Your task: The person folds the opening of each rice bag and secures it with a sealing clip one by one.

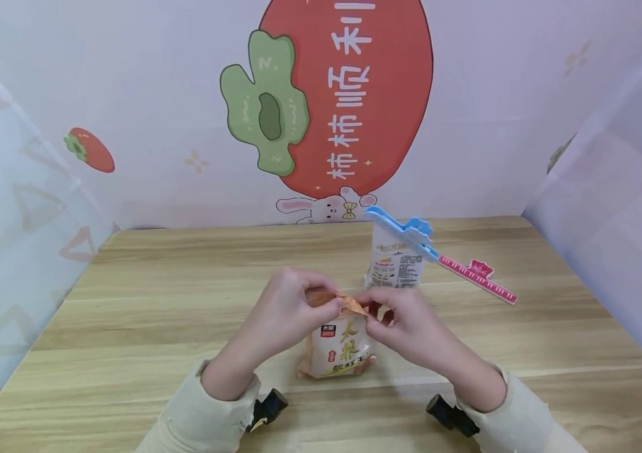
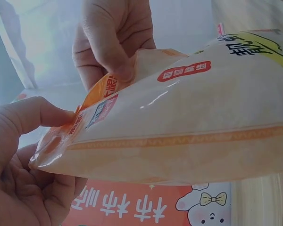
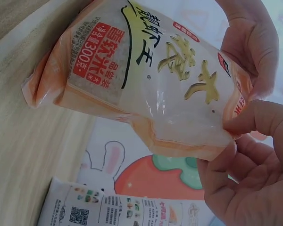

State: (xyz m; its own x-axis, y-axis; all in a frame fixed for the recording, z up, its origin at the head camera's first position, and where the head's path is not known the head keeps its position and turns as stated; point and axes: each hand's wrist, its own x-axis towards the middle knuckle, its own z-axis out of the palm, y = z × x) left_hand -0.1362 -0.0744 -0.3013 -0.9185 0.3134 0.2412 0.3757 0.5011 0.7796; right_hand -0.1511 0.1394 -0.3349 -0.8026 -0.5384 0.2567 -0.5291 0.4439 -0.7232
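Note:
A bag of rice [image 1: 338,349], white and orange with gold lettering, stands upright on the table in front of me. My left hand [image 1: 292,308] pinches the left end of its orange top edge between thumb and fingers. At the right end, my right hand [image 1: 406,324] pinches the same edge. Between the two hands the top folds over a little. In the right wrist view the bag's front [image 3: 179,80] faces the camera, with the right thumb pressed on its top corner. The left wrist view shows the bag's side [image 2: 188,136] and both hands at the top.
Behind the bag stands a white printed bag [image 1: 394,261] with a blue sealing clip [image 1: 403,233] across its top. A pink ruler-like clip [image 1: 479,279] extends to the right of it. Patterned cloth walls [image 1: 157,126] enclose the wooden table [image 1: 157,327].

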